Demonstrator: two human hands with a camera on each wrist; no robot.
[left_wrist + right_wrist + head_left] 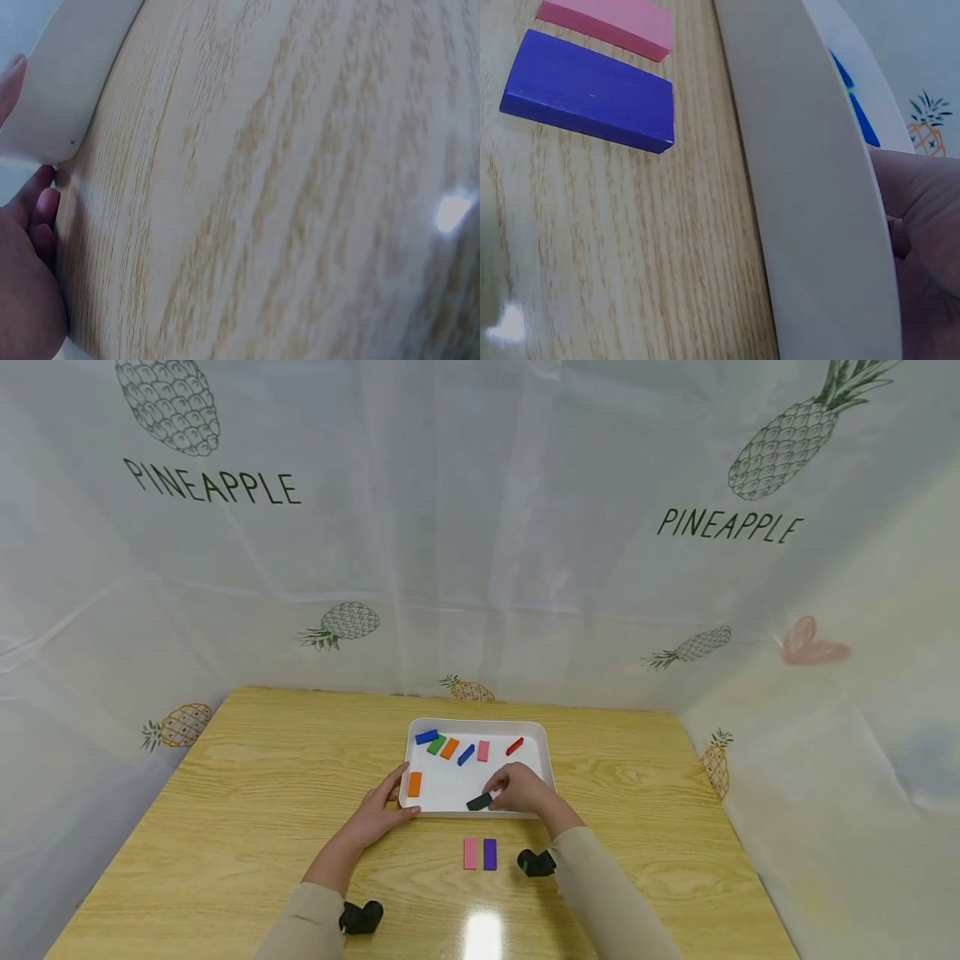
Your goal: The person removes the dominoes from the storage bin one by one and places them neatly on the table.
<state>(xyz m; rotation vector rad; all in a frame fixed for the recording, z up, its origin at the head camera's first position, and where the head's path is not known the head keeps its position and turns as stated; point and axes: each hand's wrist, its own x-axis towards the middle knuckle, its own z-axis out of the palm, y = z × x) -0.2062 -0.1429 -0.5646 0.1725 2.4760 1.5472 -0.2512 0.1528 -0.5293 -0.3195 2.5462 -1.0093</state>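
A white tray lies on the wooden table. My left hand holds its near left corner, with fingers along the left side and thumb at the front wall; in the left wrist view, the tray wall shows beside the fingers. Inside the near edge of the tray, my right hand pinches a black block, which slants low over the tray floor. In the right wrist view, the tray's front wall hides that block and most of the fingers. An orange block stands near my left fingers.
Toward the tray's far side lie blue, green, orange, pink and red blocks, plus another blue block. On the table before the tray, a pink block lies beside a purple block.
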